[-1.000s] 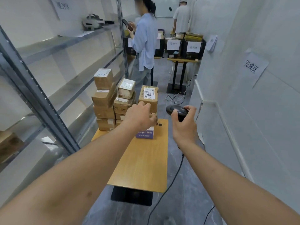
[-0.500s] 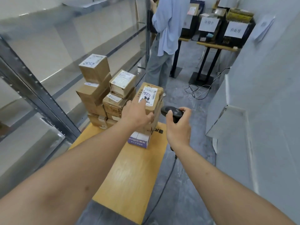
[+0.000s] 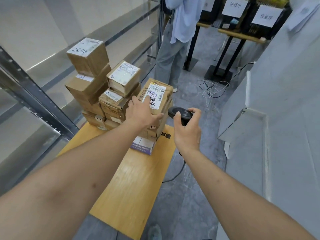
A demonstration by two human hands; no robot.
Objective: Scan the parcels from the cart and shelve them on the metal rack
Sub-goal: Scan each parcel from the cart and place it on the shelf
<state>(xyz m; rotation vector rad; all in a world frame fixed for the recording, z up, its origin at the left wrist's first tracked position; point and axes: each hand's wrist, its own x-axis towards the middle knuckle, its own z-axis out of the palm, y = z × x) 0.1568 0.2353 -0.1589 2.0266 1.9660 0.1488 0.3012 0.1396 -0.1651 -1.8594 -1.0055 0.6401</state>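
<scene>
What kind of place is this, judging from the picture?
Probably a parcel sorting or storage room: labelled cardboard parcels stacked on a wooden cart, a metal rack alongside, and a barcode scanner in the right hand.

Roughly ten parcels (image 3: 156, 94), one scanner (image 3: 180, 114)

Floor (image 3: 194, 196): you stand on grey, marbled concrete; loose cables (image 3: 213, 87) lie coiled ahead of you.
Right wall (image 3: 285, 101): pale grey panelling, with a paper sheet (image 3: 304, 13) pinned high.
Far end: black-legged wooden tables (image 3: 240, 34) carry dark bins (image 3: 259, 18) with white signs, the writing probably Chinese.
Bystander (image 3: 174, 40): stands beside them.
</scene>
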